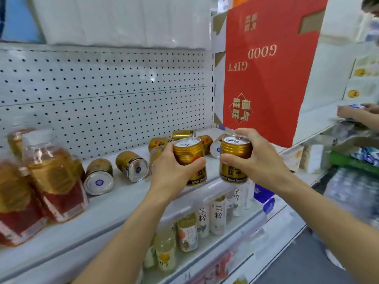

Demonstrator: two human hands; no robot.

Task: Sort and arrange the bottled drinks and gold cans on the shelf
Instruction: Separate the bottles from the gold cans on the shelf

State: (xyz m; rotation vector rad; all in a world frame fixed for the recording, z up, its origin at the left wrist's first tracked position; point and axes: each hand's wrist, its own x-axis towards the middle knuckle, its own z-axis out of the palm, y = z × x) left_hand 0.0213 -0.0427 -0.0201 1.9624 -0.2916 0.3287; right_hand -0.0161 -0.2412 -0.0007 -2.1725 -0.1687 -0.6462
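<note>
Bottled drinks (pixel 51 181) with amber and red contents stand blurred at the left end of a white shelf (pixel 114 203), just ahead of its pegboard back panel (pixel 102 95). Right of them, loose gold cans (pixel 131 166) lie on their sides across the shelf, bases toward the camera. Further right, above the shelf's front edge, a person's left hand (pixel 171 171) is wrapped around one upright gold can (pixel 189 158), while the right hand (pixel 256 158) clasps a second upright can (pixel 235 158) just beside it. More toppled cans lie behind both hands. A red gift box (pixel 266 68) hangs upside down beyond the shelf's right end, and pale bottles (pixel 203 220) fill the tier below.
</note>
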